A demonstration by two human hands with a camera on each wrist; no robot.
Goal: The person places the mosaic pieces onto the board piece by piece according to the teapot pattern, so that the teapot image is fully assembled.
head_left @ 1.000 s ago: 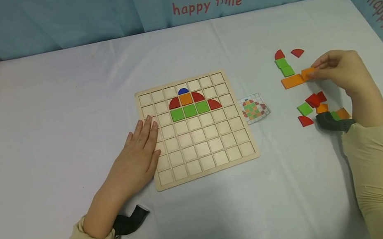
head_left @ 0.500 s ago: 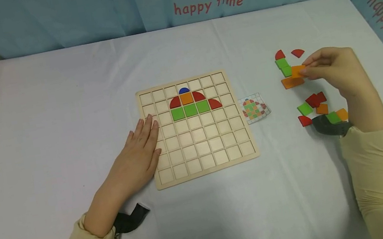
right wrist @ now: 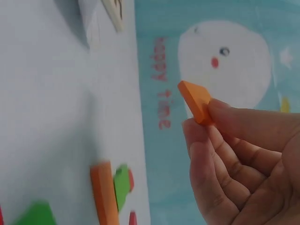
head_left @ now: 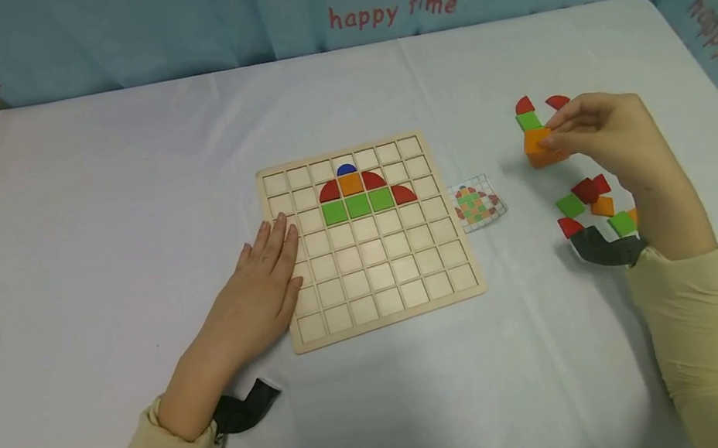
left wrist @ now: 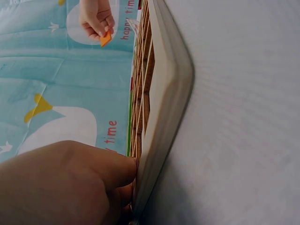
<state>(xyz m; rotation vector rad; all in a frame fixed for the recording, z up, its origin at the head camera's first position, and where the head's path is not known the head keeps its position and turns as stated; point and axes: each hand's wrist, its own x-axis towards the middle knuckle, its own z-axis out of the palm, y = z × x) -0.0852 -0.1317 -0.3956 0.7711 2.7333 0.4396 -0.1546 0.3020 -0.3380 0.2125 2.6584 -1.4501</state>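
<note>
Between thumb and fingertips, my right hand (head_left: 606,134) pinches an orange square tile (right wrist: 196,101), raised above the table near the loose tiles at the right. In the left wrist view that hand and its orange tile show at the top. My left hand (head_left: 247,300) lies with straight fingers along the left edge of the wooden grid board (head_left: 391,318). The board holds a blue half-round tile (head_left: 346,169), an orange square (head_left: 350,184), several red quarter-round tiles (head_left: 403,193) and a row of green squares (head_left: 358,206).
A small printed pattern card (head_left: 477,203) lies at the board's right edge. Other orange tiles (right wrist: 104,192) sit beneath the raised one. Red, green and orange tiles (head_left: 585,190) lie scattered near the right forearm. A printed curtain (head_left: 159,28) borders the table.
My right hand has lifted the orange square tile off the table and carried it left, over the other orange and green tiles. The left hand has stayed on the board.
</note>
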